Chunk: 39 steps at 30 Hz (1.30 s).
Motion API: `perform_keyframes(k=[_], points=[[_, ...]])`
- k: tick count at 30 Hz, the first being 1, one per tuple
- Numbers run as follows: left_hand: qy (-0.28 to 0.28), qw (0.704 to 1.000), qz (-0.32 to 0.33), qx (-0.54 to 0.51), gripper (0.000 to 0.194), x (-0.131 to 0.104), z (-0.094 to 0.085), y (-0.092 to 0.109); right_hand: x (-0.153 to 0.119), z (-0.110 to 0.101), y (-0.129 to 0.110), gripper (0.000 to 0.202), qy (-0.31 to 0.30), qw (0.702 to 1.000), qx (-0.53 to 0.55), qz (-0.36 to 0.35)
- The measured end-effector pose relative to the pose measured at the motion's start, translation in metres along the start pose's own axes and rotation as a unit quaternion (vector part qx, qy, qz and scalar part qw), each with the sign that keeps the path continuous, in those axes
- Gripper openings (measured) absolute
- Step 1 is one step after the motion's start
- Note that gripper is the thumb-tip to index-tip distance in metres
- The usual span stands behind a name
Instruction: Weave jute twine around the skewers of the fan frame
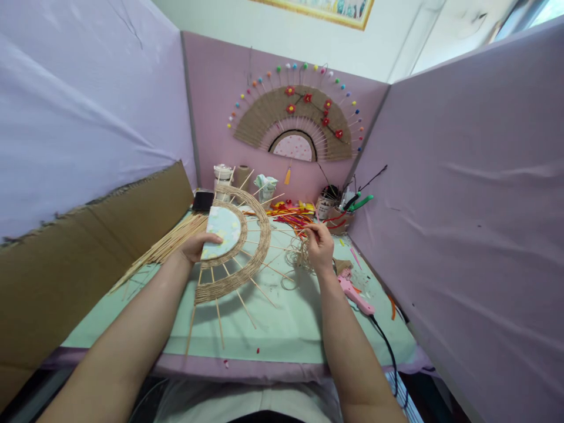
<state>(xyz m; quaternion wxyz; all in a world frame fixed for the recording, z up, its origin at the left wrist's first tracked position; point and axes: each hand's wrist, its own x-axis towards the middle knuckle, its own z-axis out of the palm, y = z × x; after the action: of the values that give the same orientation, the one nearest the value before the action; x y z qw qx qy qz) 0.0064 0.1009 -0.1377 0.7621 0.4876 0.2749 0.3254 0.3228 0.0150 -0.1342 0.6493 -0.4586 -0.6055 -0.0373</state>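
My left hand [200, 245] grips a half-round woven fan frame [261, 249] by its pale blue, flower-patterned centre [224, 229], thumb on top. Thin wooden sticks fan out from that centre, with two bands of brown twine woven across them. To the right, my right hand [320, 245] is closed in a pinch by the stick tips. A strand of twine appears to be between its fingers, and a loose tangle of twine [298, 255] hangs beside it. The fan is tilted and held above the green-covered table [282, 329].
A pink glue gun [356, 295] with a black cord lies at the right. Wooden sticks [170, 238] are piled at the left beside a cardboard sheet [97, 252]. Colourful pipe cleaners [295, 218] and a cup holding green-handled pliers [362, 202] stand behind. A finished fan [264, 120] hangs on the back panel.
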Motion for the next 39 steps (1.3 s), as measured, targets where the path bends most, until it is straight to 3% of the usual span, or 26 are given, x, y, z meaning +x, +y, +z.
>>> perform_keyframes(k=[5,12,21,27,34,39], points=[[-0.005,1.000,-0.024,-0.016,0.035,0.000,0.009,-0.002,0.004,-0.002,0.004,0.015,-0.032,0.999,0.025,0.013],[-0.092,0.996,0.005,-0.007,0.054,0.001,0.010,-0.012,0.001,0.001,0.011,0.019,-0.145,0.961,0.144,0.184],[-0.112,0.993,0.015,-0.037,0.056,0.000,0.012,-0.021,-0.005,0.012,0.003,0.016,-0.208,0.951,0.131,0.189],[-0.062,0.994,-0.035,-0.079,0.043,0.007,0.009,-0.024,-0.010,0.015,0.008,0.028,-0.177,0.966,0.070,0.176],[-0.043,0.992,-0.086,-0.082,0.032,0.004,0.016,-0.018,-0.005,0.014,0.007,0.018,-0.164,0.981,0.069,0.077],[-0.046,0.992,-0.112,-0.046,0.025,0.003,0.018,-0.018,-0.005,0.011,0.004,0.017,-0.089,0.991,0.044,0.095]])
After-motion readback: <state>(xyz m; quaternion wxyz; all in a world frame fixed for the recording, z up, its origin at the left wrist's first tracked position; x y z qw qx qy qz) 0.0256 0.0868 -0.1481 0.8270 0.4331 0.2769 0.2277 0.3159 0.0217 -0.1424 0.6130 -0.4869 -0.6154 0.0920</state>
